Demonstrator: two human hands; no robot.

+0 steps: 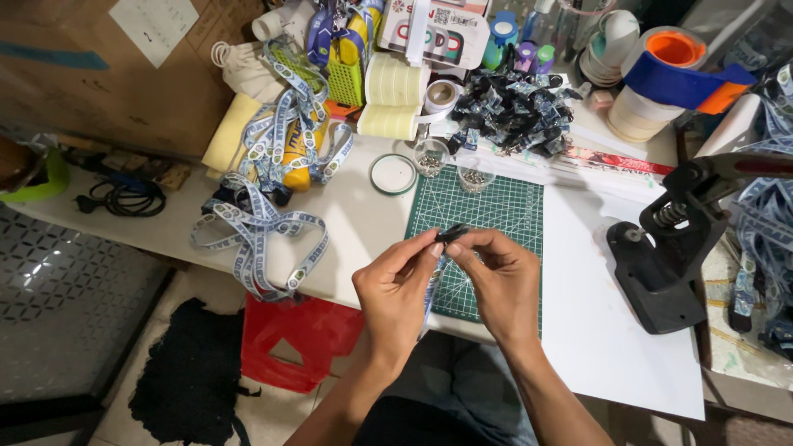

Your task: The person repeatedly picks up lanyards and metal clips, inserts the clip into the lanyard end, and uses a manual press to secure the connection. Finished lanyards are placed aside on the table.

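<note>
Cardboard box point(107, 74), brown, far left against the white table point(363, 223); a white paper label sits on its top face, a blue stripe runs along its side. Red plastic bag point(289, 339) on the floor under the table edge. Green cutting mat point(496, 211) with a white grid lies mid-table. Black hand press point(669, 248) stands to the right on a white sheet point(611, 330). Heap of blue-and-white lanyards point(264, 223) spills over the left table edge. Blister card point(434, 33), white with red trim, lies at the back centre beside pale yellow tape rolls point(396, 99). Orange-cored tape stack wrapped in blue point(669, 70), back right. Pile of black clips in clear wrappers point(512, 107) just behind the mat.

Left hand point(395, 293) and right hand point(500, 285) meet above the mat's near edge. Fingers of both pinch a small black clip point(450, 234); a blue lanyard strip point(429, 289) hangs from it between the palms.
</note>
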